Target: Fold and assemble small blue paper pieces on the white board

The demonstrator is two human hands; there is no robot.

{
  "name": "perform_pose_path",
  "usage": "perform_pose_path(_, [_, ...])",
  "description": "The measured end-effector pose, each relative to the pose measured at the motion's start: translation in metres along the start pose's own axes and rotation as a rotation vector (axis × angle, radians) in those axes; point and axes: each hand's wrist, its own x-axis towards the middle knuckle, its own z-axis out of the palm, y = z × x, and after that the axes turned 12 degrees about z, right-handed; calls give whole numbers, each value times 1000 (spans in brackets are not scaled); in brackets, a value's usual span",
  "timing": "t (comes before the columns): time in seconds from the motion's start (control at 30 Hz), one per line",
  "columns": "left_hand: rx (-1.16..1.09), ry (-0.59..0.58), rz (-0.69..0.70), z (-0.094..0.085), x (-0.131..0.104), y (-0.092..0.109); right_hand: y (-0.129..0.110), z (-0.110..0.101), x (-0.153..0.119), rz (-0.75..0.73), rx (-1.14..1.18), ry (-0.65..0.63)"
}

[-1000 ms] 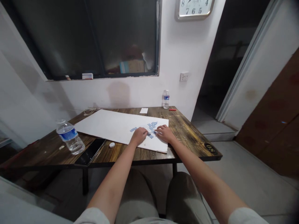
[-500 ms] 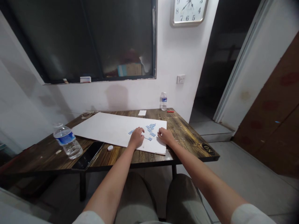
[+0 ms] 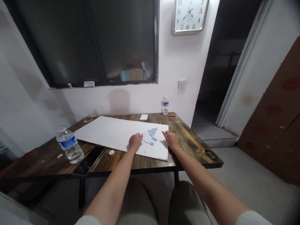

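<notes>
- Left hand (image 3: 135, 142): over the board (image 3: 110, 129), fingers curled in; cannot tell if it grips anything.
- Right hand (image 3: 172, 139): by the board's right edge, fingers partly folded; hold, if any, cannot be made out.
- Blue-striped pieces (image 3: 154, 139): on the board, mostly between the hands.
- Board: white, flat on table (image 3: 191, 145).
- Phone (image 3: 89, 161), cap (image 3: 112, 152): table's near side, left of left hand.

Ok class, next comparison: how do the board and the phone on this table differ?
Colour: the board is white, while the phone is black.
Size: the board is far larger than the phone.
Surface: the board bears blue-striped shapes; the phone shows a plain dark face.
Both lie flat on the wooden table.
</notes>
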Motion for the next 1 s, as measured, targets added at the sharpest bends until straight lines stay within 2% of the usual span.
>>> perform_pose_path(0.17, [-49, 49, -13, 0, 1, -2, 0, 6, 3, -82, -28, 2])
perform_pose_path(0.4, [-43, 111, -83, 2, 6, -5, 7, 10, 6, -38, 161, 41])
perform_pose_path(0.57, [-47, 256, -152, 9, 12, -14, 10, 11, 6, -88, 250, 14])
perform_pose_path(0.73, [-166, 406, -182, 14, 16, -24, 7, 10, 4, -42, 157, 17])
perform_pose_path(0.87, [-262, 476, -130, 15, 17, -29, 3, 7, 3, -42, 50, -14])
perform_pose_path(1.0, [-441, 464, -152, 15, 16, -28, 3, 8, 5, -45, 128, -15])
